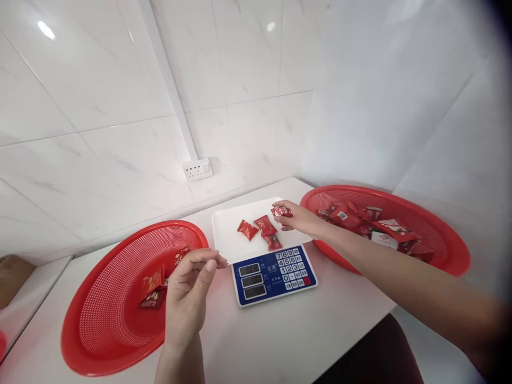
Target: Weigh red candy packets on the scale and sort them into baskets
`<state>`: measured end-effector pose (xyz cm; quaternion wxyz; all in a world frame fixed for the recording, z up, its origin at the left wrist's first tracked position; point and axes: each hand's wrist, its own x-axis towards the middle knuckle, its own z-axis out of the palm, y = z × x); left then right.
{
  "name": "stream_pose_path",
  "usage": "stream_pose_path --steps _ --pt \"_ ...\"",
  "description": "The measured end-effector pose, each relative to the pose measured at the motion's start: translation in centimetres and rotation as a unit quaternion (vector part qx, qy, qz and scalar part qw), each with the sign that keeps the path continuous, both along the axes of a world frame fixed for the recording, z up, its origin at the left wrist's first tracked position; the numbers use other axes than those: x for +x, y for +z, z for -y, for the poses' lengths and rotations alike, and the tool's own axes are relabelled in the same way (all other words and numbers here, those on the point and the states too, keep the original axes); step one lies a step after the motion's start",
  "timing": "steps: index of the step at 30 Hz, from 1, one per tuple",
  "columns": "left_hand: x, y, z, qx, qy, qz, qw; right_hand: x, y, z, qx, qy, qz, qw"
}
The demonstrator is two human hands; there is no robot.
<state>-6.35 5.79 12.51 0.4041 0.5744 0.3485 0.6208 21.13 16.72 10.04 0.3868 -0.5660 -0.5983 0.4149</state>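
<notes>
My right hand (294, 216) pinches a red snack packet (281, 212) with white print above the right side of the scale's white tray (224, 240). Several other red packets (248, 230) lie on that tray. Below it shows the blue keypad panel of a digital scale (276, 274), its small displays too faint to read. My left hand (190, 290) is half curled beside the tray's near left corner, fingertips close to the edge; whether they touch it I cannot tell. I see nothing in its fingers. Behind that hand, a red mesh basket (96, 314) holds several packets (152, 285).
On the right, another red basket (448, 250) holds many red packets (394, 229), partly behind my right forearm. The white table (248, 346) meets a tiled wall with a power socket (198, 169). A brown object (14, 277) sits at the far left.
</notes>
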Motion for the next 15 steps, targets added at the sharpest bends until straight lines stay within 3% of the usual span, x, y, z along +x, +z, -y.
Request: stream_pose_path --steps 4,15 --pt "-0.3 0.4 0.2 0.011 0.012 0.011 1.0 -1.1 -0.5 -0.6 0.026 0.003 0.084 0.996" --pt "-0.7 0.6 0.3 0.031 0.0 0.027 0.999 0.3 0.6 0.8 0.007 0.03 0.282 0.959"
